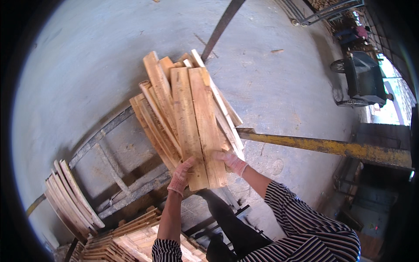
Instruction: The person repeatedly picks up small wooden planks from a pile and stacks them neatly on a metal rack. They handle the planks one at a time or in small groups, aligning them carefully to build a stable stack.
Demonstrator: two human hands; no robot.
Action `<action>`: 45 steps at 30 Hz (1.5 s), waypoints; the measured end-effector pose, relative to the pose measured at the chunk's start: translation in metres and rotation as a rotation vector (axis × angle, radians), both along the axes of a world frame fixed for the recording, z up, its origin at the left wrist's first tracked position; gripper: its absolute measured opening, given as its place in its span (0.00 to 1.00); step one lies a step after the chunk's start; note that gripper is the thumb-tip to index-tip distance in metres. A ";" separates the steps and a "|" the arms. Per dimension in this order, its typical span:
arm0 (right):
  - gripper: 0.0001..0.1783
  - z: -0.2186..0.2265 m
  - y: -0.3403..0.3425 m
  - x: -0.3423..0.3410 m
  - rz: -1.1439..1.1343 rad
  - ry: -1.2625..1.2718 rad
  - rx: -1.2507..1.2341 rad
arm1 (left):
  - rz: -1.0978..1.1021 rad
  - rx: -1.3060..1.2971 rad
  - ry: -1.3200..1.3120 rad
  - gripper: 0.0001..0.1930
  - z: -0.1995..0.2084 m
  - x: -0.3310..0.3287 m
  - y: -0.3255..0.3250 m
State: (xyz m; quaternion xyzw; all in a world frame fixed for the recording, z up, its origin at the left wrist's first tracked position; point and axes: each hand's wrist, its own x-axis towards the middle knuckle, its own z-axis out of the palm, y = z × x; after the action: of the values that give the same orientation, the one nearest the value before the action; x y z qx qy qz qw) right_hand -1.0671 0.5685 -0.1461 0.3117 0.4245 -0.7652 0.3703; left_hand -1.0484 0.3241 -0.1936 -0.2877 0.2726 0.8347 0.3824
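Observation:
Two wooden boards (187, 113) lie side by side, long ways away from me, on top of a loose pile of planks (159, 83). A pinkish work glove covers my left hand (181, 174), whose fingers are closed on the near left edge of the left board. Opposite it, my right hand (231, 160), gloved alike, grips the right edge of the right board (206, 118), with its thumb on the upper face. A narrow dark seam runs between the pair. The undersides of the boards and some of my fingertips are hidden.
A metal frame (111, 163) supports the pile. More planks are stacked at the left (72, 198) and below (131, 240). A yellow bar (323, 145) stretches to the right, and a dark post (222, 28) rises behind the pile. A wheeled cart (364, 78) stands far right.

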 end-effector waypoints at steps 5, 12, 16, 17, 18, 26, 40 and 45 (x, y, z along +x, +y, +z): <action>0.23 -0.016 -0.002 0.040 0.160 0.324 0.276 | -0.136 -0.234 0.182 0.21 0.070 -0.012 -0.004; 0.33 0.137 -0.034 0.089 0.420 0.001 0.114 | 0.345 -0.277 -0.036 0.36 0.137 0.183 0.018; 0.38 0.176 -0.063 0.098 0.758 -0.063 0.177 | 0.605 -0.336 -0.239 0.41 0.262 0.223 0.007; 0.38 0.173 -0.085 0.108 0.893 -0.029 0.140 | 0.638 -0.411 -0.300 0.40 0.268 0.247 0.002; 0.37 0.175 -0.105 0.111 1.010 0.019 0.112 | 0.659 -0.475 -0.352 0.39 0.271 0.262 0.000; 0.37 0.271 -0.318 0.180 1.500 0.673 -0.159 | 1.310 -0.627 -0.195 0.35 0.364 0.381 -0.098; 0.52 0.547 -0.767 0.502 1.510 1.583 -0.349 | 1.539 -1.673 -0.085 0.36 0.616 0.682 -0.454; 0.55 0.521 -0.749 0.605 1.640 2.370 0.450 | 1.239 -1.803 0.092 0.39 0.545 0.754 -0.358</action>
State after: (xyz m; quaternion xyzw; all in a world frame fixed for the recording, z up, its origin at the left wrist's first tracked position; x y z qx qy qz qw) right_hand -0.4625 -0.1801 0.3749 -0.7632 0.6380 -0.0654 0.0786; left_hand -0.2946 -0.0339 0.3509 -0.5176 0.6056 0.3859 -0.4653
